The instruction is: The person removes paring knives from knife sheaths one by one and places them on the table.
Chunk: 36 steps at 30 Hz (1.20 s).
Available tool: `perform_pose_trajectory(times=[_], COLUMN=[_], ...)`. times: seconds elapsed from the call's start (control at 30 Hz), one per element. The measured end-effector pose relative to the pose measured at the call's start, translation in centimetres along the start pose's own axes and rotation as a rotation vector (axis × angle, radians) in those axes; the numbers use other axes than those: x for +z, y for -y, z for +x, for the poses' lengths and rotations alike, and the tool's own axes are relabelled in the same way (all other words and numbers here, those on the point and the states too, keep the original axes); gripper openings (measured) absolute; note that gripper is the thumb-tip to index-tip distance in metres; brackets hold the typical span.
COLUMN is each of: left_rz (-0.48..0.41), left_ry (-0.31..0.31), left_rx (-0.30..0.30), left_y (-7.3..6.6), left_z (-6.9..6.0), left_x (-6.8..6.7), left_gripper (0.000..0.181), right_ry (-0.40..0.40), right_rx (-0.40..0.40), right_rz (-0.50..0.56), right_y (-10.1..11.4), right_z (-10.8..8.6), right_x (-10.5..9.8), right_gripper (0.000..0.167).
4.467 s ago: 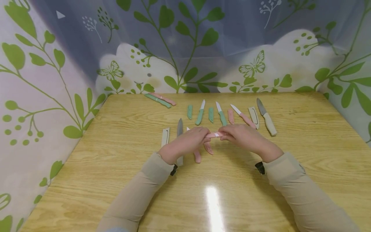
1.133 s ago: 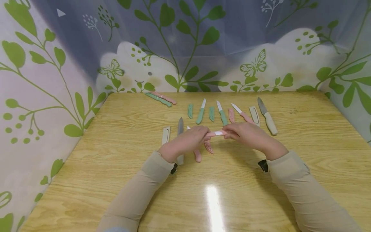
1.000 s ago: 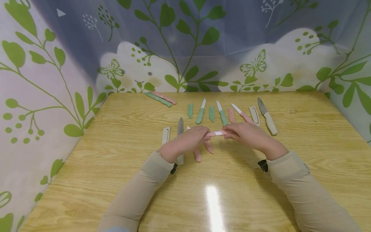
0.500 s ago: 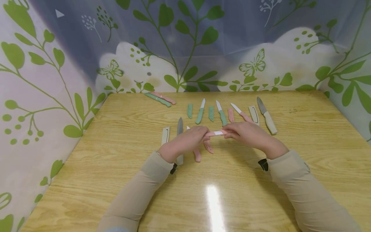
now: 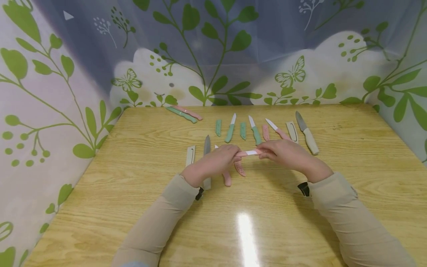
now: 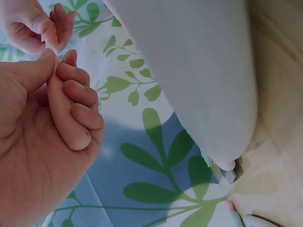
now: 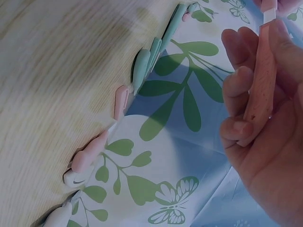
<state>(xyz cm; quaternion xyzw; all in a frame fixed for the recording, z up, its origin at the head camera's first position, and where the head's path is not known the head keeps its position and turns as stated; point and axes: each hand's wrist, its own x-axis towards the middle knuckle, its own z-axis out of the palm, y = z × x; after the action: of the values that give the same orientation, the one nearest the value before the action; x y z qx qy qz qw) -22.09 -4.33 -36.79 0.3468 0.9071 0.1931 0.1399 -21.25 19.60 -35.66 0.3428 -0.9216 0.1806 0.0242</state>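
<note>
In the left wrist view my left hand (image 6: 28, 118) curls its fingers round a pink knife handle (image 6: 66, 113). My right hand (image 7: 270, 156) grips a pink sheath (image 7: 263, 78) in the right wrist view. Between both hands, a short stretch of white blade (image 5: 251, 152) shows, its tip end hidden within the sheath. The pair is held level above the table in the head view. Under and beside my left hand (image 5: 213, 163) lie another pink knife (image 5: 227, 179), a pink sheath (image 5: 239, 169) and a large grey-bladed knife (image 5: 207, 145).
Along the back of the wooden table (image 5: 133, 207) lie green knives (image 5: 229, 132), green sheaths (image 5: 218, 127), a pink sheath (image 5: 265, 132) and a cream-handled knife (image 5: 311, 141). A green and a pink knife (image 5: 190, 112) lie back left. A cream sheath (image 5: 190, 155) is at left.
Compared with 4.5 s ago, my right hand has shifted slightly right with the sheath, and more white blade shows between the hands. Over the last second the hands are nearly still.
</note>
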Motion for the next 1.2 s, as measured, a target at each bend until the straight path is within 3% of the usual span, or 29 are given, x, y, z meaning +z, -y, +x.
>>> perform_pose_trajectory(times=[0.2,0.43,0.7,0.97,1.2], left_rz=[-0.021,-0.122,-0.066,-0.093,-0.006], left_ry=[-0.007,0.022,0.016,0.023,0.004], left_rx=[0.017,0.003,-0.006,-0.017,0.002], left_y=[0.11,0.05,0.05,0.09,0.20], left_z=[0.04,0.10,0.16,0.21,0.17], left_x=[-0.01,0.06,0.10,-0.01,0.00], left_gripper=[0.023,0.026,0.024,0.026,0.022], right_ry=[-0.003,0.014,0.036,0.043,0.052], right_rx=[-0.009,-0.011,0.004,0.005,0.021], right_rz=[0.009,0.031,0.051,0.058,0.060], right_y=[-0.08,0.03,0.18,0.06,-0.16], right_z=[-0.02,-0.14,-0.21,-0.21,-0.20], right_x=[-0.13,-0.34,-0.47,-0.56,-0.57], right_gripper=[0.019,0.019,0.020,0.020,0.023])
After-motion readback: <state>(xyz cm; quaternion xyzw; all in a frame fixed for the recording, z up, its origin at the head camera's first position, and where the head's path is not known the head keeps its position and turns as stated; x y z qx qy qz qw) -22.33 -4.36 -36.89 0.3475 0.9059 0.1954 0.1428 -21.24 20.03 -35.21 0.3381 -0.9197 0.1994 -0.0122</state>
